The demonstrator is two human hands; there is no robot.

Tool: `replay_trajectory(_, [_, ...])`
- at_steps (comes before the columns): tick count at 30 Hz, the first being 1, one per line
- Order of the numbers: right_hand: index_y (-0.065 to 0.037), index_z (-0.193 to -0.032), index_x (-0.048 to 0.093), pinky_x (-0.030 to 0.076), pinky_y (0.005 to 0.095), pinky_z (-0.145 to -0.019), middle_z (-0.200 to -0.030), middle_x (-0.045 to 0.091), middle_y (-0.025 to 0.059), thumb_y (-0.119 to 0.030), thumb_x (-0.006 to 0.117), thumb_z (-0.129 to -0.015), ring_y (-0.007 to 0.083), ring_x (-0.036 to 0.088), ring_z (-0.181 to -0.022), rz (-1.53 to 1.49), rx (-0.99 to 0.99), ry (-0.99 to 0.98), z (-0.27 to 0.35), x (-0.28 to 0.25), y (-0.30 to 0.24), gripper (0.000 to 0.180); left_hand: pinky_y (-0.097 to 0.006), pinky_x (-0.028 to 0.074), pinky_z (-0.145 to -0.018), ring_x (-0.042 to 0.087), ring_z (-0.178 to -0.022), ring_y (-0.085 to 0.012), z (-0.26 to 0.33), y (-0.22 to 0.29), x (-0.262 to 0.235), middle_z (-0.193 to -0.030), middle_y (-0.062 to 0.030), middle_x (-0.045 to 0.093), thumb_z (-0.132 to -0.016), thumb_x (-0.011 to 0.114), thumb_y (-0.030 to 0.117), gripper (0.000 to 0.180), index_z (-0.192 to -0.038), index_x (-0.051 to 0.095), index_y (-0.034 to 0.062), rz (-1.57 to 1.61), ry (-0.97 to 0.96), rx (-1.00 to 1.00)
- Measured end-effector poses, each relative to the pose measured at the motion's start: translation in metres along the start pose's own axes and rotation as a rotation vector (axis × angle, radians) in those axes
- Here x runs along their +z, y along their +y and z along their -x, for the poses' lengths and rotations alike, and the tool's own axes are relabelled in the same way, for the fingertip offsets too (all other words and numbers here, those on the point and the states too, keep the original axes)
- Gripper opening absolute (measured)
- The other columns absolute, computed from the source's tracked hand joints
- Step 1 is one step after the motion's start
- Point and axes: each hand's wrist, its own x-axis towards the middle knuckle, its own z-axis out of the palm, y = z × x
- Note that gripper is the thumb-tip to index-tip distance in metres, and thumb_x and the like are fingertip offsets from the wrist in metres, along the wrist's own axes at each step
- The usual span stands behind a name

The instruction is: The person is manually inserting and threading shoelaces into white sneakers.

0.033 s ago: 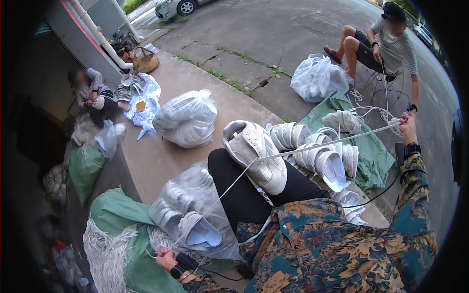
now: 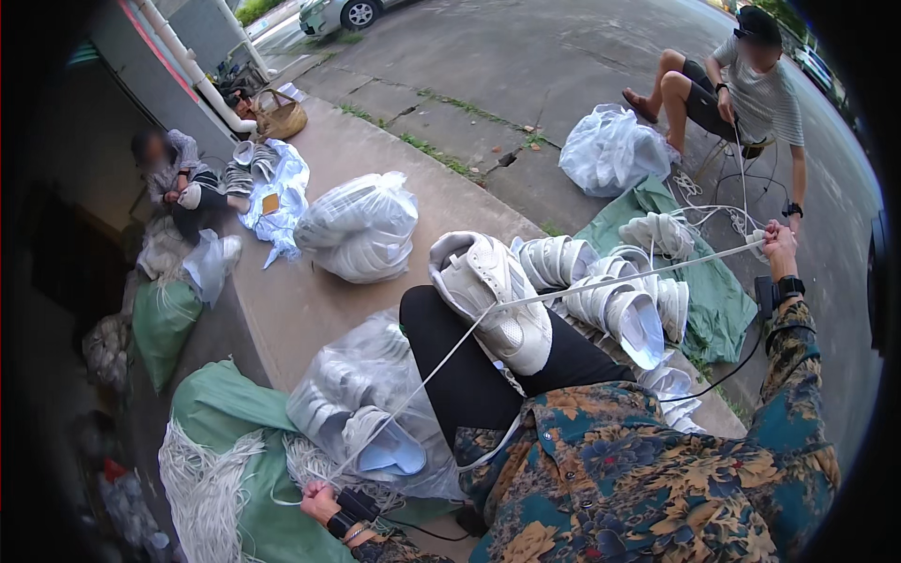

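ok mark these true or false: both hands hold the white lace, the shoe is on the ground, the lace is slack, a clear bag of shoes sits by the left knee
1. The left hand and right hand each hold an end of the white lace. True.
2. The white shoe lies on the ground. False: it rests on the person's knee.
3. The lace hangs slack. False: it runs taut through the shoe.
4. A clear bag of shoes sits beside the left knee. True.

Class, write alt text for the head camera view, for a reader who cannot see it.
A person's left hand and raised right hand stretch a white shoelace taut through a white sneaker resting on their knee. Clear bags of white shoes and loose sneakers lie on the pavement, where two other people sit.
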Motion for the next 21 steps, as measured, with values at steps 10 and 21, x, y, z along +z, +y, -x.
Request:
replay_trajectory(10, [0.003,-0.115,0.052,0.047,0.0316,-0.075,-0.102,0.061,0.0150,-0.030,0.057,-0.084,0.0212,0.059,-0.088,0.946,-0.280,-1.228,0.343,0.255,0.229,0.045,-0.031,0.042,-0.060,0.055,-0.068,-0.0203,0.076,-0.128,0.057,-0.080,-0.0069,0.056,-0.084,0.047,0.025,0.024,-0.095,0.052,0.0049,-0.779,-0.313,0.205])
replay_trajectory(21, [0.010,-0.129,0.027,0.032,0.0406,-0.098,-0.125,0.037,0.0304,-0.043,0.055,-0.076,0.0410,0.039,-0.115,0.973,-0.774,-1.513,0.429,0.312,0.297,0.080,-0.029,0.035,-0.089,0.049,-0.097,-0.0165,0.183,-0.320,0.178,-0.104,-0.0096,0.056,-0.095,0.038,0.028,0.031,-0.094,0.053,0.0002,-1.263,-1.388,0.426])
